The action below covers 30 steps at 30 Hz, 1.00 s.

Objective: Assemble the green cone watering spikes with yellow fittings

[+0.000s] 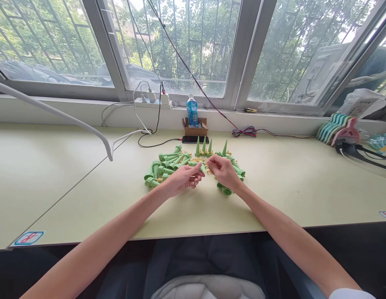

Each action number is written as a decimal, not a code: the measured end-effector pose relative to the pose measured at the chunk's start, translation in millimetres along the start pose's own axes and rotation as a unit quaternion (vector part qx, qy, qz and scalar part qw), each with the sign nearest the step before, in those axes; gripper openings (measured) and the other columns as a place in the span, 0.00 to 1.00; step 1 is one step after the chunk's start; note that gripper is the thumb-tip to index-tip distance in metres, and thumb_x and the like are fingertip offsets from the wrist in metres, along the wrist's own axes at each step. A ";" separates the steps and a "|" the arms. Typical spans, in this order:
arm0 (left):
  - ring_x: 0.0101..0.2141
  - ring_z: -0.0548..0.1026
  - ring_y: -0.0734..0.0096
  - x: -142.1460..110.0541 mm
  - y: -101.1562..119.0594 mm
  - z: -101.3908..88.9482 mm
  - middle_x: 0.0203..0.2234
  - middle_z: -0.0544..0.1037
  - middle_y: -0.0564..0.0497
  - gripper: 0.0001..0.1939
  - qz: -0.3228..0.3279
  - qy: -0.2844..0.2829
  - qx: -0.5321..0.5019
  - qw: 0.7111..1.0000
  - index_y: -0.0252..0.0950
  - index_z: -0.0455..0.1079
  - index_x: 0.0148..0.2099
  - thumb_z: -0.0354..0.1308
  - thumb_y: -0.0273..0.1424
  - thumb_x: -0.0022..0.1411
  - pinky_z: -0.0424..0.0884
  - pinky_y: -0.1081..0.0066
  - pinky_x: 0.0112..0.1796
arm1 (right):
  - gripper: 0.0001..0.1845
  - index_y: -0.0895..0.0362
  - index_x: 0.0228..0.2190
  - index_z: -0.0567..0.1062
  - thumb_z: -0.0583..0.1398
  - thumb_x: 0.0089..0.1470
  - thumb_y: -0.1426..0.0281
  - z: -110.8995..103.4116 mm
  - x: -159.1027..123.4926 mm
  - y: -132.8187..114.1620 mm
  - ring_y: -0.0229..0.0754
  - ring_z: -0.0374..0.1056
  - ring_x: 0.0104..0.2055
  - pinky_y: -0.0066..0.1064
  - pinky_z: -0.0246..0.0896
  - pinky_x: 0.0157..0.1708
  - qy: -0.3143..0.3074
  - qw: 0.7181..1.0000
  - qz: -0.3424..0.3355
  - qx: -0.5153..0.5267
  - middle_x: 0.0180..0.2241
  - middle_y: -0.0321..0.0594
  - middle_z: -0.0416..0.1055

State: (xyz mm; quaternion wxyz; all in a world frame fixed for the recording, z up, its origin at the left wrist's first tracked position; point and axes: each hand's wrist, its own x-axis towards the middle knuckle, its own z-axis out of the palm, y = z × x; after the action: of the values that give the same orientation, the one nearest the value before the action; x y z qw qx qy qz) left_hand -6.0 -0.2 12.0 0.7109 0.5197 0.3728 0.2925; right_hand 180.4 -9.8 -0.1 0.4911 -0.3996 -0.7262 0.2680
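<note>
Between the thumb and fingers of my left hand (184,181) is a green plastic cone-shaped spike (203,167), its tip partly covered by the hand. My right hand (223,170) pinches close beside it; whatever is between its fingertips is too small and hidden to make out. A heap of green spikes (170,162) lies to the left of my left hand. More green spikes (239,169) lie around and beyond my right hand. Small yellow pieces (198,160) are scattered between the heaps. Behind them, several spikes (204,147) stand upright, with yellow parts at their bases.
A dark phone (195,139) lies behind the spikes, before a small cardboard box (195,131) and a blue-labelled bottle (192,110). Cables run from a power strip (152,102) on the sill. A white tube (87,126) crosses the left side. Hangers (334,128) sit far right.
</note>
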 end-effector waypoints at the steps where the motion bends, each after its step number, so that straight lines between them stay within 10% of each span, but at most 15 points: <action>1: 0.19 0.61 0.84 0.6 -1.1 -0.5 0.22 0.69 0.51 0.23 0.007 0.000 0.005 1.000 0.31 0.73 0.29 0.62 0.50 0.55 0.60 0.79 0.19 | 0.16 0.56 0.27 0.66 0.54 0.60 0.59 -0.1 0.1 -0.2 0.34 0.55 0.22 0.27 0.52 0.23 -0.003 1.000 0.003 0.002 0.20 0.32 0.60; 24: 0.18 0.67 0.76 -1.9 -7.4 3.7 0.20 0.70 0.54 0.15 0.261 0.107 0.277 0.918 0.36 0.71 0.30 0.62 0.44 0.56 0.65 0.74 0.19 | 0.18 0.56 0.24 0.65 0.55 0.59 0.57 -1.2 2.1 -1.7 0.32 0.51 0.19 0.27 0.48 0.19 -0.022 0.998 0.035 0.053 0.18 0.31 0.57; 30: 0.24 0.66 0.74 3.0 -12.8 -0.1 0.25 0.69 0.52 0.13 0.346 0.162 0.368 0.848 0.37 0.73 0.32 0.61 0.42 0.57 0.67 0.73 0.26 | 0.19 0.56 0.24 0.65 0.55 0.58 0.55 -0.8 2.4 -1.5 0.32 0.51 0.19 0.26 0.48 0.19 -0.029 0.996 0.050 0.065 0.18 0.31 0.58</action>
State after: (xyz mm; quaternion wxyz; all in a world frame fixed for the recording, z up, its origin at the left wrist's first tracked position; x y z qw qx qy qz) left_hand -4.0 -1.4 -1.0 0.2496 0.7841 0.3585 0.4409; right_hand 180.2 -8.6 2.5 0.4806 -0.3946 -0.7004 0.3504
